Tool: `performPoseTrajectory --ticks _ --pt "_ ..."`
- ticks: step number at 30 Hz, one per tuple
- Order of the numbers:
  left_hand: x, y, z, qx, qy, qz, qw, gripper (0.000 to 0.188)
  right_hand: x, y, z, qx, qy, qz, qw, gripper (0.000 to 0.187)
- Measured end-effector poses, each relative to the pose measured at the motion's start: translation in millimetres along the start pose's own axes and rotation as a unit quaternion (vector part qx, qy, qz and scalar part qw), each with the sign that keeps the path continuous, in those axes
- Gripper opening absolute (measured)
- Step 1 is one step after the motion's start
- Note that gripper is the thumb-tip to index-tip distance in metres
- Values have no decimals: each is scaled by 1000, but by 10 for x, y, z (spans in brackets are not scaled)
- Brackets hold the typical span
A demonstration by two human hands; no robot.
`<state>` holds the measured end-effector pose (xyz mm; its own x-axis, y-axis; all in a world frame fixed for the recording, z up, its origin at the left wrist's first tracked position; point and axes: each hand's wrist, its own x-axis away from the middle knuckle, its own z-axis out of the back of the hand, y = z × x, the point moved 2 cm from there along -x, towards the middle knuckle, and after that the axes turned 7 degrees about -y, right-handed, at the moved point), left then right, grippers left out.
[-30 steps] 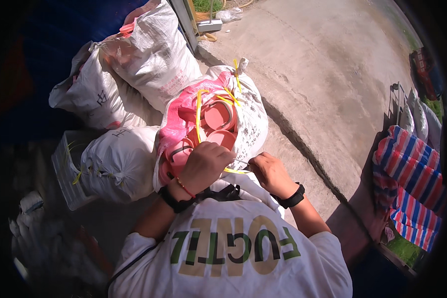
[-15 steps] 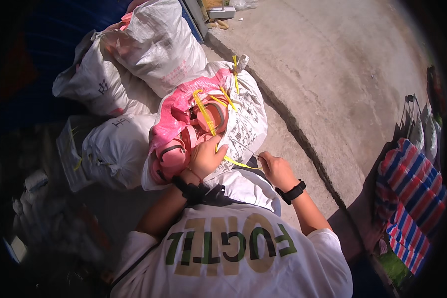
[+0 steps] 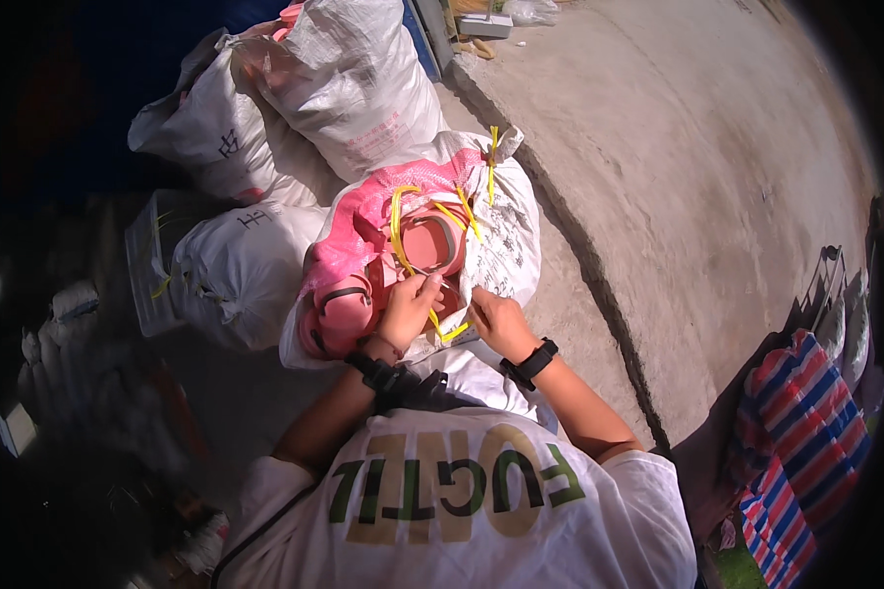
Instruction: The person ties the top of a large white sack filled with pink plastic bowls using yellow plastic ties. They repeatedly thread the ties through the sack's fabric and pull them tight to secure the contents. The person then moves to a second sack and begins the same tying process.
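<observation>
Along the open sack [image 3: 516, 218]'s near rim, the yellow strip [image 3: 456, 334] is apparently being laced; the rim is pinched by the right hand [image 3: 501, 322], the left hand [image 3: 410, 312]'s finger closure cannot be told. Next, a taut pull seems called for.

A bulging white sack [image 3: 509, 221] with a pink panel [image 3: 347, 231] rests open-mouthed on the ground [image 3: 578, 339], full of rounded pink pieces [image 3: 429, 244], one bearing a dark curved strip [image 3: 344, 292], yellow string [image 3: 397, 224] dangling around its opening

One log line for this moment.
left hand: at open sack; right hand: at sack's edge; pink items: inside sack; yellow ties: at rim
</observation>
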<state>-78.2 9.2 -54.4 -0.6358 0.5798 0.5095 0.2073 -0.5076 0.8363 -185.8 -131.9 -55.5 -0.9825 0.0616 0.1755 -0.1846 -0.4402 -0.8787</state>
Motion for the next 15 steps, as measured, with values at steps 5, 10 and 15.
performPoseTrajectory --ticks 5,10,15 --pt "-79 349 181 18 171 -41 984 22 -93 -120 470 86 -50 47 994 20" --pt "-74 287 320 -46 64 0 997 43 -195 -92 604 98 -98 7 990 27" --pt "-106 276 59 -150 6 66 986 41 -217 -110 473 71 -17 -42 996 32"
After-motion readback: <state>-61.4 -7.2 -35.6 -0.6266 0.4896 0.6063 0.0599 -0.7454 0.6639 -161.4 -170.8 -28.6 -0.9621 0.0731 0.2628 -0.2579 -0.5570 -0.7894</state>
